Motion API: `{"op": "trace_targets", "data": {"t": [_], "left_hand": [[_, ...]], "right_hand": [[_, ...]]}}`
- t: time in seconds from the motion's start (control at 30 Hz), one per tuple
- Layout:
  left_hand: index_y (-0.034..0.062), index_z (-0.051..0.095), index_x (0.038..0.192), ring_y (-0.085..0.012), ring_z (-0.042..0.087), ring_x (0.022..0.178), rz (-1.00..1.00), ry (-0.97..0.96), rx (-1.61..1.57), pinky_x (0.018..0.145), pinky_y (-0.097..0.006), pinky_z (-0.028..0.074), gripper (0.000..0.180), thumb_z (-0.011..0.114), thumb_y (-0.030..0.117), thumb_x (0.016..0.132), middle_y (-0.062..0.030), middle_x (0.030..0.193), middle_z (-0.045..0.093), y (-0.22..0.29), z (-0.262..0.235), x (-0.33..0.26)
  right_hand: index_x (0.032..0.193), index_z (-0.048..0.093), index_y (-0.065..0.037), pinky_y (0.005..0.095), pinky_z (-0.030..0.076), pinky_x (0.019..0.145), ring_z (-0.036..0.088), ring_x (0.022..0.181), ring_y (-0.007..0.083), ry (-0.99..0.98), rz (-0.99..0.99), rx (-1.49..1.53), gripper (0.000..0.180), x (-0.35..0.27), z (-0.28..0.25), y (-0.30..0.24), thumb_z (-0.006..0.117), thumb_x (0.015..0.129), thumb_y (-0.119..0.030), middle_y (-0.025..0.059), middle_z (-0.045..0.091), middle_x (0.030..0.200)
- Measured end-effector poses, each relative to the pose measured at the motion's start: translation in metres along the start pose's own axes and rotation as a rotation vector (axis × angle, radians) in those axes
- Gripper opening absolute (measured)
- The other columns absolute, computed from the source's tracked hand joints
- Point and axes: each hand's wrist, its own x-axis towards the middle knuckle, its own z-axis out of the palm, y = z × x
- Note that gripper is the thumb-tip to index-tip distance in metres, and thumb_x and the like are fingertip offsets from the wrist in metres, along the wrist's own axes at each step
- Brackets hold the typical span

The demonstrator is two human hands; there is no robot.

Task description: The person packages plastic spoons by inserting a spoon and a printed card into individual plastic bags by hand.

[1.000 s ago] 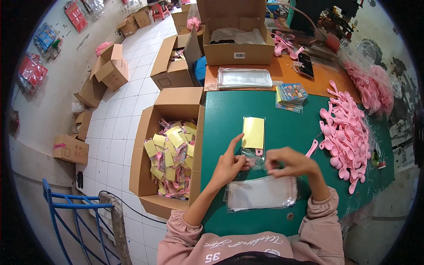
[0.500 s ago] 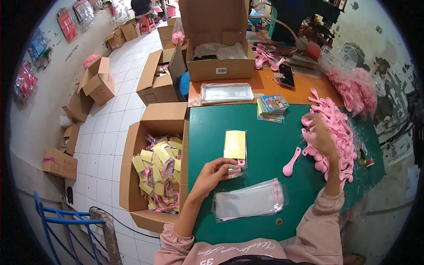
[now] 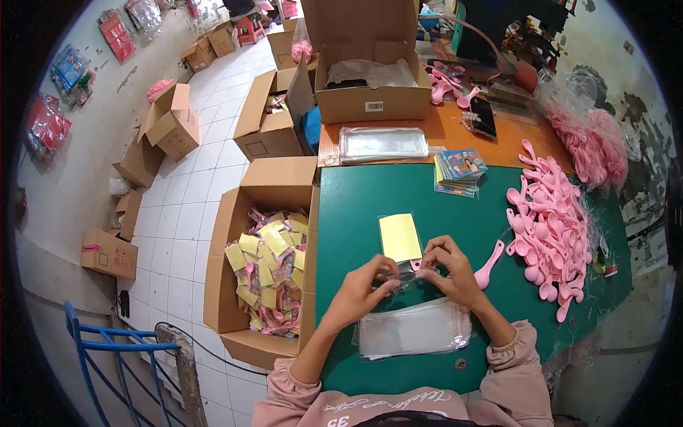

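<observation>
A clear plastic bag (image 3: 407, 275) lies on the green table with a yellow card (image 3: 400, 237) inside it. The pink end of a spoon handle shows below the card. At the bag's near end, my left hand (image 3: 368, 287) pinches the plastic from the left and my right hand (image 3: 451, 273) pinches it from the right. A stack of flat clear bags (image 3: 414, 329) lies just below my hands. To the right of my right hand sits a single pink spoon (image 3: 489, 266), partly behind that hand. Farther right spreads a heap of pink spoons (image 3: 546, 228).
Left of the table stands an open carton (image 3: 224, 285) full of packed bags with yellow cards. Toward the back are a stack of printed cards (image 3: 462, 169), more clear bags (image 3: 384, 144), a phone (image 3: 483, 117), an open box (image 3: 373, 107) and a large bag of pink spoons (image 3: 594, 153).
My right hand has left the spoon heap and come over to the bag's near end, beside my left hand. Both now grip the plastic. The whole view has shifted slightly.
</observation>
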Motion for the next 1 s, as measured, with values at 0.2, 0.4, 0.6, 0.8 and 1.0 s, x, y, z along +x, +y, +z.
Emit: {"op": "trace_targets", "data": {"t": [0.2,0.4,0.6,0.8,1.0], "left_hand": [[-0.0017,0.054,0.088,-0.0107,0.057,0.076,-0.048,0.167,0.042,0.062,-0.023,0.053,0.011,0.059,0.006,0.082,-0.0066,0.084,0.056,-0.008,0.01,0.002],[-0.0029,0.053,0.085,-0.0103,0.056,0.075,-0.134,0.261,-0.032,0.057,-0.023,0.053,0.012,0.06,0.006,0.082,-0.0058,0.083,0.056,-0.01,0.018,0.003],[0.0003,0.047,0.09,-0.0095,0.057,0.073,-0.188,0.372,-0.171,0.05,-0.021,0.049,0.021,0.062,0.01,0.081,-0.0037,0.08,0.055,-0.007,0.021,0.008],[0.0038,0.048,0.095,-0.0088,0.057,0.07,-0.212,0.316,-0.092,0.048,-0.02,0.047,0.019,0.06,0.013,0.083,-0.004,0.086,0.057,-0.006,0.021,0.01],[0.0066,0.049,0.119,-0.0092,0.055,0.072,-0.135,0.321,0.095,0.053,-0.022,0.046,0.038,0.058,0.012,0.082,-0.0046,0.097,0.058,-0.004,0.014,0.005]], "right_hand": [[0.082,0.053,0.001,0.0229,0.048,0.064,0.056,0.075,0.0112,0.011,0.353,0.524,0.012,-0.002,0.01,0.021,0.063,0.079,-0.006,0.0076,0.055,0.088],[0.083,0.048,0.002,0.0232,0.051,0.058,0.062,0.067,0.0146,0.093,0.529,0.639,0.014,0.002,0.014,0.011,0.06,0.082,-0.005,0.0107,0.061,0.078],[0.084,0.044,0.0,0.0214,0.05,0.051,0.062,0.063,0.014,0.143,0.511,0.599,0.015,0.001,0.019,0.014,0.059,0.082,-0.004,0.0096,0.059,0.074],[0.096,0.046,0.001,0.0214,0.049,0.052,0.061,0.062,0.0129,0.127,0.482,0.564,0.017,0.001,0.017,0.011,0.057,0.083,-0.003,0.0089,0.058,0.074],[0.113,0.045,0.002,0.0218,0.05,0.054,0.06,0.064,0.012,0.107,0.51,0.542,0.032,0.003,0.019,0.003,0.055,0.083,-0.001,0.009,0.058,0.076]]}}
